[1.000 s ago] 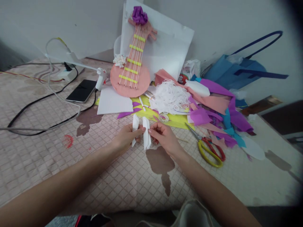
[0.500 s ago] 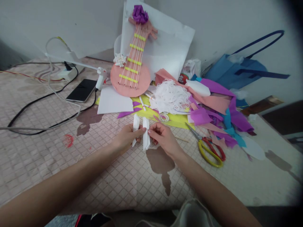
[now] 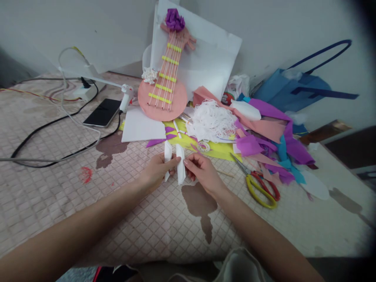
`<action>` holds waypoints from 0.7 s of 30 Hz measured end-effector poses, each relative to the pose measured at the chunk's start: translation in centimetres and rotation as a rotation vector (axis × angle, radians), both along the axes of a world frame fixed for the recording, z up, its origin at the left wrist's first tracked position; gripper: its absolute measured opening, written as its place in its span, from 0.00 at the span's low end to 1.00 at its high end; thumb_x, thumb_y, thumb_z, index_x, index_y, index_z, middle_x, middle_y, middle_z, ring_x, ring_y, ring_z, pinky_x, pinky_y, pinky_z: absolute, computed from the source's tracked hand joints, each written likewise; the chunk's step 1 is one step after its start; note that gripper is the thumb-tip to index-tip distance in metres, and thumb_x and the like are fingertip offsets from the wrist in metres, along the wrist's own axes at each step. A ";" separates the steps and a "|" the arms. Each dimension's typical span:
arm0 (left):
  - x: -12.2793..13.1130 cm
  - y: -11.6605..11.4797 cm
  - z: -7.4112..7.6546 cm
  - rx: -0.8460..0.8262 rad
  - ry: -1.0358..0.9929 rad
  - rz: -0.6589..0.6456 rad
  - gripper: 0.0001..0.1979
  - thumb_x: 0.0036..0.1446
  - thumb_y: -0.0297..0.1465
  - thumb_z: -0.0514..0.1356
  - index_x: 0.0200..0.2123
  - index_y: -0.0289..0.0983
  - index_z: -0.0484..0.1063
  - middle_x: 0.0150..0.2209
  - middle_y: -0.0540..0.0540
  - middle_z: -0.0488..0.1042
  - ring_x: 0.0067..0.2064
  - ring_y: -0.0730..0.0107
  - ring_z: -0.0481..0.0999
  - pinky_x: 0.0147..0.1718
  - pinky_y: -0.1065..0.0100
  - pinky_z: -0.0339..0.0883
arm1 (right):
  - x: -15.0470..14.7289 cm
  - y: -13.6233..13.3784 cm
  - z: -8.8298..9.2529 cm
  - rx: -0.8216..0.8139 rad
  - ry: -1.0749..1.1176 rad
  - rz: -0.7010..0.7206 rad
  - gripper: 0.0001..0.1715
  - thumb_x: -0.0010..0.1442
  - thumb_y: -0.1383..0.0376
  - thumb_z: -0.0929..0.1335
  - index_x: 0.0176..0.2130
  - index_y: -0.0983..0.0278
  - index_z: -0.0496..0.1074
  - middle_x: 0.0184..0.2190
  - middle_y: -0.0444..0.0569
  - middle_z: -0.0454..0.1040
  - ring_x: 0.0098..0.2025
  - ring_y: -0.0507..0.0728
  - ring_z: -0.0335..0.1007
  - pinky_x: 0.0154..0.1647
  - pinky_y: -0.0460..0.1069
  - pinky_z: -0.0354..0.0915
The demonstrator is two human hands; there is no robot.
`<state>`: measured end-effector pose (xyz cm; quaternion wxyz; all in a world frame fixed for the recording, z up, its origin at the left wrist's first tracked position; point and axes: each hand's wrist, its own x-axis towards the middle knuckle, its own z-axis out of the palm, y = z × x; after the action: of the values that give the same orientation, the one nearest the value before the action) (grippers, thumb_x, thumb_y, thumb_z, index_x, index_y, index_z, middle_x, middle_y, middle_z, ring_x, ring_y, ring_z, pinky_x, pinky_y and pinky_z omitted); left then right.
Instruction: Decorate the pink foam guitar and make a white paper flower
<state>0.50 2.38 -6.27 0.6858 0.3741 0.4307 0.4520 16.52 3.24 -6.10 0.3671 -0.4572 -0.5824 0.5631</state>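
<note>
Quilted tablecloth (image 3: 141, 235): pale and stained, spread before a grey wall; on its left side I see a white glue gun (image 3: 125, 100).
Left hand (image 3: 157, 168): pinching the folded white strips (image 3: 181, 168), its thumb crossing the left one to reach the right one.
Strips, place and feel: between both hands, over the cloth; whether they join I can't tell. They look like paper, so probably light, dry, soft and easily creased; a gentle fingertip pinch on the long folded edges should suit.
Right hand (image 3: 202, 170): thumb and fingers nipping the right strip's outer edge.
Scissors (image 3: 248, 182): lying right of that hand, untouched.
</note>
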 end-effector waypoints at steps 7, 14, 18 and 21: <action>0.1 0.0 -0.2 -0.014 0.061 0.004 0.15 0.46 0.40 0.65 0.26 0.34 0.67 0.18 0.55 0.61 0.19 0.80 0.58 0.19 0.74 0.47 | -0.1 -0.1 0.1 0.052 -0.056 -0.005 0.16 0.55 0.53 0.67 0.27 0.62 0.64 0.17 0.38 0.61 0.17 0.47 0.56 0.17 0.44 0.54; 0.4 -0.1 -0.2 -0.002 0.008 0.066 0.16 0.45 0.40 0.65 0.24 0.35 0.64 0.17 0.56 0.61 0.19 0.81 0.59 0.19 0.76 0.51 | -0.5 -0.3 0.3 0.080 -0.098 -0.007 0.18 0.56 0.50 0.66 0.29 0.62 0.64 0.20 0.41 0.64 0.21 0.49 0.59 0.20 0.45 0.57; 0.5 0.0 -0.3 -0.007 0.006 0.106 0.15 0.46 0.38 0.65 0.23 0.35 0.64 0.16 0.55 0.62 0.19 0.80 0.60 0.19 0.76 0.51 | -0.6 -0.3 0.0 0.116 -0.160 0.013 0.14 0.54 0.55 0.68 0.27 0.62 0.64 0.22 0.42 0.66 0.23 0.50 0.61 0.24 0.46 0.59; 0.3 0.0 -0.2 -0.009 -0.012 0.089 0.14 0.47 0.37 0.65 0.25 0.35 0.65 0.17 0.55 0.62 0.19 0.81 0.60 0.18 0.76 0.51 | -0.5 -0.2 0.0 0.122 -0.180 0.038 0.11 0.55 0.59 0.66 0.27 0.62 0.63 0.22 0.41 0.65 0.23 0.49 0.60 0.24 0.45 0.58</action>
<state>0.84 2.39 -6.51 0.6694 0.3486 0.4447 0.4823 16.07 3.02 -6.06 0.3297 -0.4714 -0.6547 0.4903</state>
